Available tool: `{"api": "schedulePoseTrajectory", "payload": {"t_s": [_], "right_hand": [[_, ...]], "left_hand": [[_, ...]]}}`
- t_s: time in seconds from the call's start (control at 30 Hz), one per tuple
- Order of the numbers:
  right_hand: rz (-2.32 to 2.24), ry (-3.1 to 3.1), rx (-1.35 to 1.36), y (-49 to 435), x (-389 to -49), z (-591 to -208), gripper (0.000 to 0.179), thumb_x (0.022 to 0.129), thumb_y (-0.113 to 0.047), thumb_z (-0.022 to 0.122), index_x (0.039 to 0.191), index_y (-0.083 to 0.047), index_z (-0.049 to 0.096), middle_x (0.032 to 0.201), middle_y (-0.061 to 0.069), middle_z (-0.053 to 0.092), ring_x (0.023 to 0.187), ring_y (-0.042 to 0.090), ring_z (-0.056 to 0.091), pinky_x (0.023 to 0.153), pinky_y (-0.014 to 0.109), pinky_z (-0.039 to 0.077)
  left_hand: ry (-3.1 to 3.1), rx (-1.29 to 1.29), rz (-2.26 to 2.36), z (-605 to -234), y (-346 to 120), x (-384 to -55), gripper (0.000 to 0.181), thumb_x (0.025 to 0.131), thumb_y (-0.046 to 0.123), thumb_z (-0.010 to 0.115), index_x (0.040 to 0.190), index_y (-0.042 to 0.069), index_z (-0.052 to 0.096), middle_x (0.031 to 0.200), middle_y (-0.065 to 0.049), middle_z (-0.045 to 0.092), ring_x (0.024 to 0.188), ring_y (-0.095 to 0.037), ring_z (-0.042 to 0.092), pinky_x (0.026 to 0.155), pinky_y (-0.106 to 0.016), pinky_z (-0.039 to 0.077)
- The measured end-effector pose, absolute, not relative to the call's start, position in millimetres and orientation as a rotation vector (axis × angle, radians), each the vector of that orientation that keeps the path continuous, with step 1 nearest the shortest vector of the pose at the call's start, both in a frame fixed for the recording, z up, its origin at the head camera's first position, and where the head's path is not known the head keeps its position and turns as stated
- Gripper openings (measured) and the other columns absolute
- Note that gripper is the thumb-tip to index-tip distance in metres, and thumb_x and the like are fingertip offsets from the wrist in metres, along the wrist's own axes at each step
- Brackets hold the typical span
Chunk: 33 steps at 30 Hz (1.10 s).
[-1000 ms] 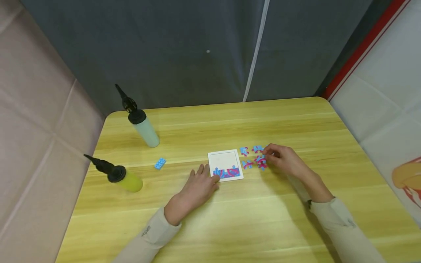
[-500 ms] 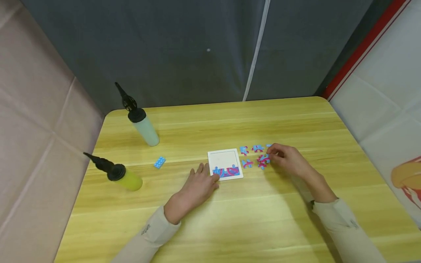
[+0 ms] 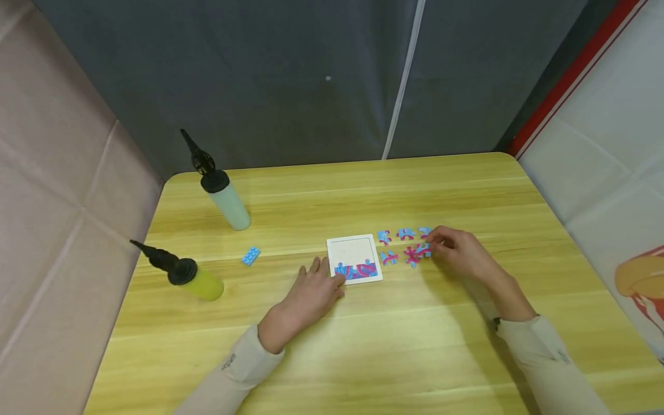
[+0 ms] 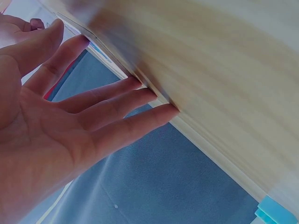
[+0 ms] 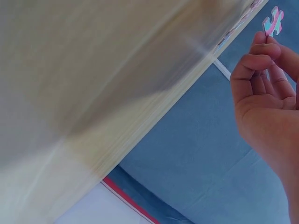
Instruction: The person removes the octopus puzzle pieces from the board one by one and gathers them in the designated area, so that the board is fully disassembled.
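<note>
My right hand (image 3: 459, 251) pinches a blue-and-pink jigsaw piece (image 5: 274, 21) between thumb and fingertips, over the wooden table. In the head view this piece overlaps a pinker loose jigsaw piece (image 3: 411, 256) lying beneath. My left hand (image 3: 309, 297) rests at the lower left corner of a white square puzzle tray (image 3: 353, 248), its fingers spread and fairly straight and the thumb on the frame. Joined jigsaw pieces (image 3: 363, 270) fill the strip along the tray's near side. In the left wrist view the fingertips (image 4: 170, 109) touch the tabletop near the tray.
More loose pieces lie right of the tray, including a top-left jigsaw piece (image 3: 384, 237) and a lower jigsaw piece (image 3: 389, 257). To the left are a blue toy brick (image 3: 251, 256), a pale green hand pump (image 3: 230, 207) and a yellow hand pump (image 3: 204, 284). A dark curtain (image 3: 259, 86) hangs behind.
My right hand has shifted slightly to the right with the pinched piece, uncovering more of the top-right piece and the pinker one below. My left hand has stayed on the tray.
</note>
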State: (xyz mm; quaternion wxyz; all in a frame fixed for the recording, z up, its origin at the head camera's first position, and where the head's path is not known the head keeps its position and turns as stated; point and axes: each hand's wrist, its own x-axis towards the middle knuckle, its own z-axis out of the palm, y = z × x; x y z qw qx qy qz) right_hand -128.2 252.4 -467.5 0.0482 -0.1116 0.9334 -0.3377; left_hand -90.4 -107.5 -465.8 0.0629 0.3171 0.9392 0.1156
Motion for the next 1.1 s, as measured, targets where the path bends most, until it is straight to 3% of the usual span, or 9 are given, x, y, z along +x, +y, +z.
{"api": "schedulePoseTrajectory", "payload": {"t_s": [0.27,0.63,1.1], "right_hand": [[-1.029,2.858,-0.322,257.2,-126.4,-465.6,0.01,0.102,-0.005,0.063,0.107,-0.007,0.071,0.097,0.009,0.074,0.089,0.02,0.065,0.076,0.023,0.051],[-1.007,2.838,-0.315,267.7,-126.0,-470.3,0.011,0.102,-0.005,0.061,0.107,-0.008,0.071,0.097,0.008,0.073,0.089,0.018,0.063,0.076,0.023,0.051],[-0.923,2.77,-0.282,270.7,-126.4,-471.0,0.014,0.103,-0.006,0.059,0.11,-0.006,0.071,0.099,0.007,0.073,0.093,0.02,0.064,0.081,0.03,0.051]], "left_hand": [[2.828,0.94,0.343,-465.2,-107.3,-90.6,0.016,0.101,0.03,0.067,0.1,0.014,0.068,0.135,-0.035,0.059,0.131,-0.055,0.054,0.097,-0.072,0.049],[2.848,0.953,0.336,-466.0,-106.9,-90.6,0.015,0.1,0.029,0.069,0.099,0.014,0.069,0.13,-0.032,0.061,0.129,-0.053,0.057,0.094,-0.071,0.051],[2.833,0.94,0.347,-464.7,-107.0,-90.5,0.015,0.1,0.028,0.069,0.098,0.013,0.068,0.131,-0.033,0.06,0.13,-0.055,0.055,0.095,-0.071,0.05]]}}
